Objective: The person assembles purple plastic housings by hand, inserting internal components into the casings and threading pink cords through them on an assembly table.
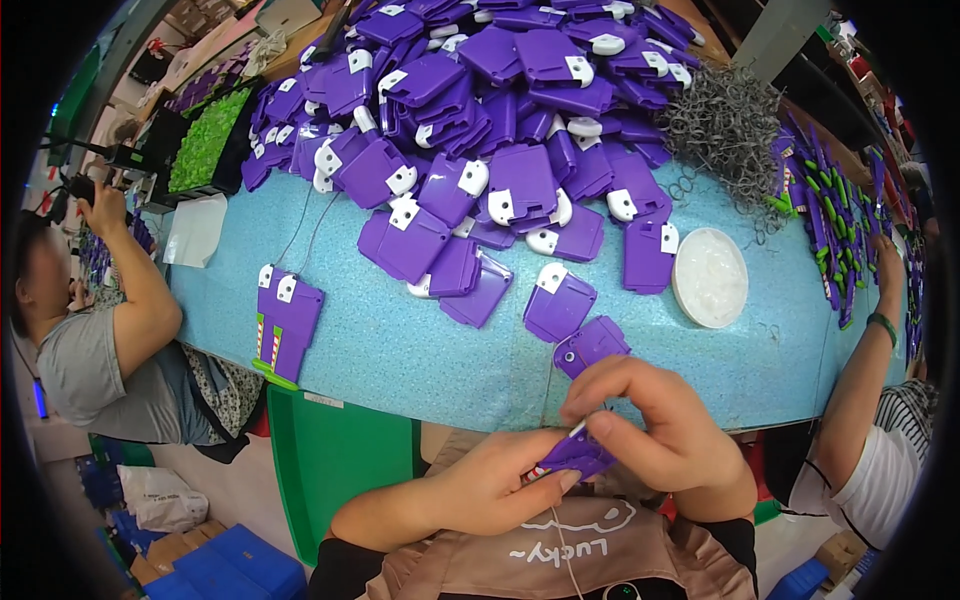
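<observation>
My left hand (505, 478) is closed on a purple plastic piece (583, 456) in front of my apron, fingers and thumb along its left side. A bit of red-and-white stripe shows beside the fingers. My right hand (665, 430) is curled over the upper edge of that piece, thumb and forefinger drawn together at its white part. What the right fingertips pinch is too small to make out. Just beyond my right hand lies a loose purple piece (590, 345), with a white-cornered purple piece (560, 302) behind it. A thin cord (568, 545) hangs down over the apron.
A big heap of purple pieces (490, 100) covers the table's far side. Dark metal rings (725, 120) lie right of it, and a round white tub (710, 278) stands nearer. At left lies a striped, green-footed purple piece (292, 325) with cord. Co-workers sit either side.
</observation>
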A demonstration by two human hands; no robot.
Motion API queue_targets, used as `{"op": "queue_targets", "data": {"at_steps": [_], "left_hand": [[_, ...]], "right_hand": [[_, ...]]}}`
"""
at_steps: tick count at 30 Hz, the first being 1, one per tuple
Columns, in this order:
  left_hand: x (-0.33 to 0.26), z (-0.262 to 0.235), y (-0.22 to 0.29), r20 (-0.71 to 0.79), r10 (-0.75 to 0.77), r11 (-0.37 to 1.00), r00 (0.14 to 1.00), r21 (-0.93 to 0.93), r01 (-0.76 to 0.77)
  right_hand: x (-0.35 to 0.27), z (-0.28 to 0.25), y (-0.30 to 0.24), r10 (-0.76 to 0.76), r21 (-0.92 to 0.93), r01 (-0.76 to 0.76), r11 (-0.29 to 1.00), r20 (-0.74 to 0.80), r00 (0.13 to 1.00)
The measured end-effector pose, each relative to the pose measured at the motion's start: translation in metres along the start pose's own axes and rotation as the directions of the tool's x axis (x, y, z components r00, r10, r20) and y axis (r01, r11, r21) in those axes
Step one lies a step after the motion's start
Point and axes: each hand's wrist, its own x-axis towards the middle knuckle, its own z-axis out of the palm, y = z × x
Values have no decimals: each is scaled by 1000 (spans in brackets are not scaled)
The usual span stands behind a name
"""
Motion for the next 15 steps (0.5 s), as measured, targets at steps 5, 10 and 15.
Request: {"op": "queue_targets", "data": {"at_steps": [5,10,15], "left_hand": [[-1,-2,-4,-30,66,998,997,24,-65],[-10,-4,-5,-175,-64,992,982,-123,43],[-25,-17,-3,-421,-78,901,903,-418,-117]], "right_hand": [[-10,15,19,-5,573,102,813,-168,986],[-12,21,25,-85,176,146,973,-315,945],[-23,15,17,10,-901,-72,427,-74,997]]}}
